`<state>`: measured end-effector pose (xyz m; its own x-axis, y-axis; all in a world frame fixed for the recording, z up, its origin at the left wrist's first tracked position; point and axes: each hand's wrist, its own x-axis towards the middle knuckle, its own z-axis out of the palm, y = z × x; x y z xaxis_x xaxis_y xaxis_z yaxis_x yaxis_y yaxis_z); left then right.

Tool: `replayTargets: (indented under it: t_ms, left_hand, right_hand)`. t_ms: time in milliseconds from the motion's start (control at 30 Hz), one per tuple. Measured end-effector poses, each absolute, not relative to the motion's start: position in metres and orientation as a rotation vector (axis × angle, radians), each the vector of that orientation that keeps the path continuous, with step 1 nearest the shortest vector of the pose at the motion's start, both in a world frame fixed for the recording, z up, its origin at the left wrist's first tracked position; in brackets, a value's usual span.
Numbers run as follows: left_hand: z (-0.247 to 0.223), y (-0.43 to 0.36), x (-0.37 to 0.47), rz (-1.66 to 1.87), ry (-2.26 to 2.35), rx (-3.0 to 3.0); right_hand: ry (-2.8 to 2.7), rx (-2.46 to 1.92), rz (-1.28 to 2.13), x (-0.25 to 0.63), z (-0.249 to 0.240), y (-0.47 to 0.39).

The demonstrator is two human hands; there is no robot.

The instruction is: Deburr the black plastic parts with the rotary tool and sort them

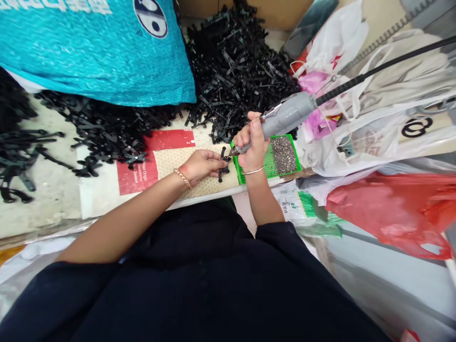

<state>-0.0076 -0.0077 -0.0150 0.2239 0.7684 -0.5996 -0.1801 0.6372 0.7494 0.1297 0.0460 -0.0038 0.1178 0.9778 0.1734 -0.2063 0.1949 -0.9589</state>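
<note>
Reaching forward, the left hand (204, 167) pinches a small, slender black plastic bracket (221, 172) between thumb and fingers over a beige honeycomb-patterned mat (171, 162), the bracket's long axis running away from the person's body. The right hand (255, 145), raised, wraps a grey cylindrical electric screwdriver (289, 114), tip slanting down-left towards the bracket; whether they touch, I can't tell.

**Turquoise, green, honeycomb cream**

My screen shows me a grey cylindrical screwdriver (288, 116), a slender black plastic part (223, 154), a bright-green gridded plastic tray (269, 164), a cream honeycomb-patterned mat (174, 164) and a turquoise plastic bag (107, 61) lettered white.
</note>
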Motion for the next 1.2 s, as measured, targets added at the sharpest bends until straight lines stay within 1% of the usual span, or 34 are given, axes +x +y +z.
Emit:
replayTargets:
  t_ms: [167, 267, 467, 567, 800, 1200]
  left_hand:
    - [-0.016, -0.008, -0.008, 0.722, 1.164, 0.609]
    - [-0.018, -0.008, -0.008, 0.722, 1.169, 0.603]
    - [-0.02, -0.008, -0.008, 0.734, 1.168, 0.605]
    - [-0.017, -0.009, -0.007, 0.725, 1.177, 0.604]
    - [-0.015, -0.009, -0.007, 0.72, 1.199, 0.599]
    - [-0.013, -0.009, -0.006, 0.719, 1.199, 0.616]
  right_hand:
    - [-0.96, -0.937, 1.093, 0.126, 0.011, 0.04]
    - [-0.944, -0.911, 1.102, 0.127, 0.011, 0.04]
    - [-1.128, -0.984, 1.067, 0.134, -0.012, 0.046]
    - [-1.12, -0.962, 1.094, 0.136, -0.022, 0.047]
    - [-1.135, -1.044, 1.156, 0.136, -0.03, 0.047]
    - [-1.129, -0.902, 1.128, 0.127, -0.015, 0.04]
